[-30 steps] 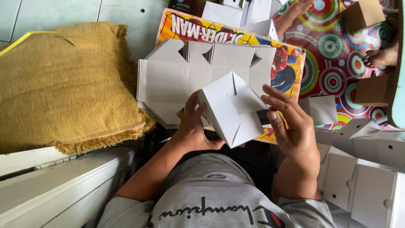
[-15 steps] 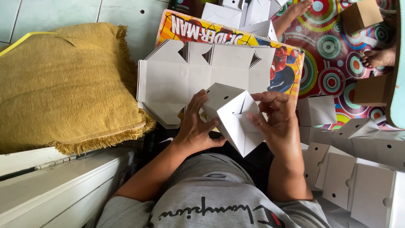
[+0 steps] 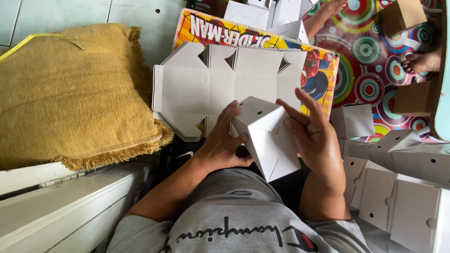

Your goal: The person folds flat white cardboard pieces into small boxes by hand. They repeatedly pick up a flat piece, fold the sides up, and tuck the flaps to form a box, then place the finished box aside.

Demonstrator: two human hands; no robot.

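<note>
- The box (image 3: 268, 138) is now closed up into a solid white shape. A second ago it was still an open fold with a flap standing up between the hands.
- It has also turned. One corner now points down toward the lap, and a face with a small round hole faces up and away.
- The left hand (image 3: 224, 140) has shifted from under the fold to the box's left side. Its fingers are spread and curled against that face, pressing rather than pinching.
- The right hand (image 3: 313, 136) has come round to the right face. Its fingers are extended and lie along the top edge, and the palm is flat on the card, so the box is clamped between both hands.
- By my judgement the folding of this piece is nearly done, with the hands now squaring or seating its last panel.
- Just beyond the box, a flat blank (image 3: 220, 86) lies unfolded on a colourful board (image 3: 323, 70), unmoved since the earlier views.
- Folded boxes (image 3: 398, 187) are stacked to the right, on and beside a patterned mat (image 3: 375, 56).
- A mustard cushion (image 3: 70, 93) lies to the left on the floor.
- Another person's foot (image 3: 422, 61) rests at the far right edge.
</note>
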